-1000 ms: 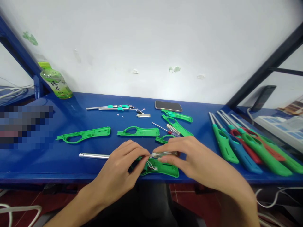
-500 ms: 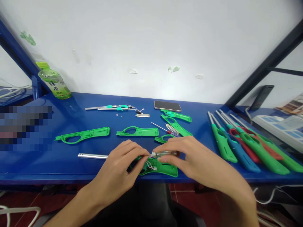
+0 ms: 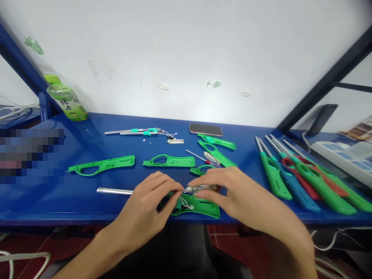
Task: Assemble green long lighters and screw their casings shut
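Note:
My right hand [image 3: 223, 190] grips a small clear lighter fuel tank [image 3: 202, 188] between thumb and fingers, its valve end toward the left. Thumb and index finger of my left hand [image 3: 158, 195] are pinched at that end; what they hold is too small to make out. Beneath both hands lies an opened green lighter handle half [image 3: 207, 207], with white wires [image 3: 184, 202] inside it. A silver lighter barrel [image 3: 114, 191] sticks out to the left, partly hidden behind my left hand.
Green handle halves [image 3: 177, 162] lie further back, beside a screwdriver [image 3: 197, 155] and another fuel tank [image 3: 211, 158]. Wired metal barrels [image 3: 130, 132] and a phone [image 3: 205, 130] are near the wall. Several whole lighters [image 3: 302, 174] lie right; a bottle [image 3: 68, 100] stands back left.
The hands keep almost the same pose at the fuel tank's valve end. The view has shifted very slightly; nothing else has visibly moved.

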### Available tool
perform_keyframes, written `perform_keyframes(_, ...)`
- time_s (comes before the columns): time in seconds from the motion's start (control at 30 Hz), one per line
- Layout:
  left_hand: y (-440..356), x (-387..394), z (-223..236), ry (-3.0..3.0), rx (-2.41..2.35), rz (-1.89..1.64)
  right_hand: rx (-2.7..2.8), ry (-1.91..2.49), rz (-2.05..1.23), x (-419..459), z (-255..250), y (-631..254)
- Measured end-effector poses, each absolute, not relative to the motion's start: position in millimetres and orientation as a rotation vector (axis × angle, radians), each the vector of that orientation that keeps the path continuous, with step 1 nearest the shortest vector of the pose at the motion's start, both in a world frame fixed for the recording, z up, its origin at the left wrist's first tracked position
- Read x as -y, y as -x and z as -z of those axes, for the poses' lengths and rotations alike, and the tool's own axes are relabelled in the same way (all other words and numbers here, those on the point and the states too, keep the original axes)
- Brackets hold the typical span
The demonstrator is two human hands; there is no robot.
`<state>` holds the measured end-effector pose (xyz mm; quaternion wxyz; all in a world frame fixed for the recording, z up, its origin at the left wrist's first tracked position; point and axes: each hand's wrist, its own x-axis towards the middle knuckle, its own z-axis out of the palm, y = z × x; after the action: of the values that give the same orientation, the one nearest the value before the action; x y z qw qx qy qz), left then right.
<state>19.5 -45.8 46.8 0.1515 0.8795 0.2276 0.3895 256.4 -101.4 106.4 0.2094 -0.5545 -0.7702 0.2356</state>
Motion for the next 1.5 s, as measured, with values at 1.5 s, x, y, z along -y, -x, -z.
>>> perform_keyframes(1.5, 1.3, 54.1, -52.1, -2.702, -0.76, -0.587, 2.125, 1.734, -0.744, 100.6, -100.3, -263.2)
